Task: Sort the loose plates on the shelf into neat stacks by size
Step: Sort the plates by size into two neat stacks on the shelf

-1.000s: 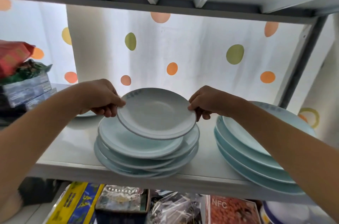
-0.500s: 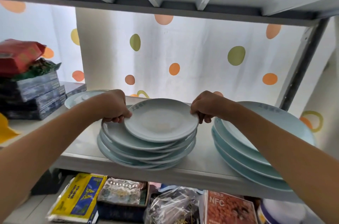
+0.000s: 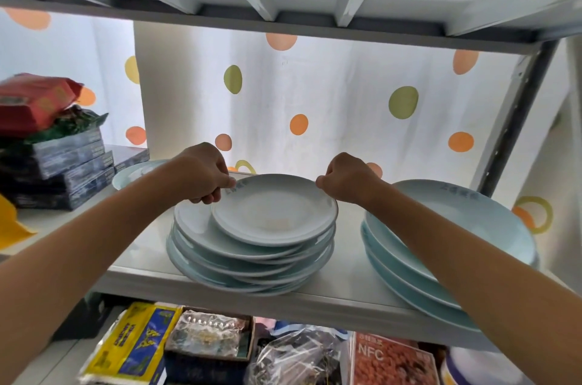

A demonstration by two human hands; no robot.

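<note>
On a grey metal shelf [image 3: 343, 290], two hands work one small pale plate [image 3: 274, 211] lying on top of the middle stack [image 3: 248, 261], set toward its right side. Left hand [image 3: 201, 175] and right hand [image 3: 348, 180] each pinch the plate's rim, fingers curled. Three groups of plates show: this uneven stack, a stack of larger plates [image 3: 441, 236] at right, and another plate [image 3: 135, 173] behind the left arm.

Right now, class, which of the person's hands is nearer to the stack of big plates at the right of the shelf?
Right. The right hand, pinching the small top plate, sits just left of the big stack; the left hand grips that plate's far edge, farther away.
</note>
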